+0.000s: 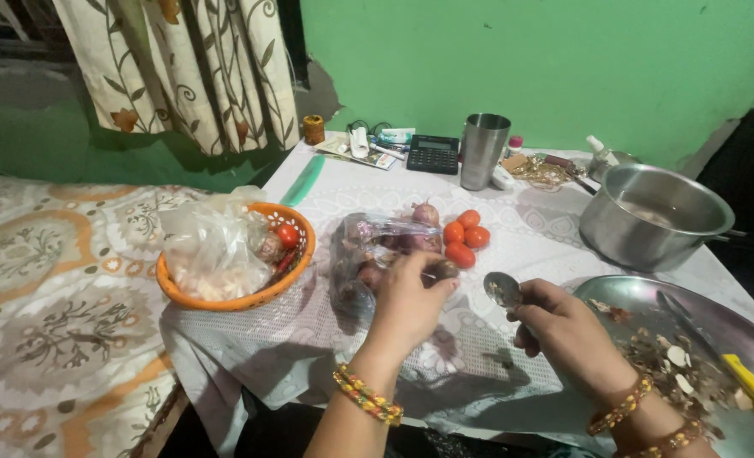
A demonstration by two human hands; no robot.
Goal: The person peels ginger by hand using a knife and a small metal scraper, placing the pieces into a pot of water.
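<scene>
Both forearms are bare, with beaded orange-and-yellow bangles at the left hand (406, 303) and right hand (563, 332) wrists.

1. Table covered with white lace-patterned cloth (326, 331).
2. On it: round orange plastic basket (296, 270), clear plastic bag of onions (368, 246), four red tomatoes (464, 237).
3. Also: steel saucepan (648, 229), steel tumbler (483, 151), black calculator (433, 154), wide steel plate (640, 293).
</scene>
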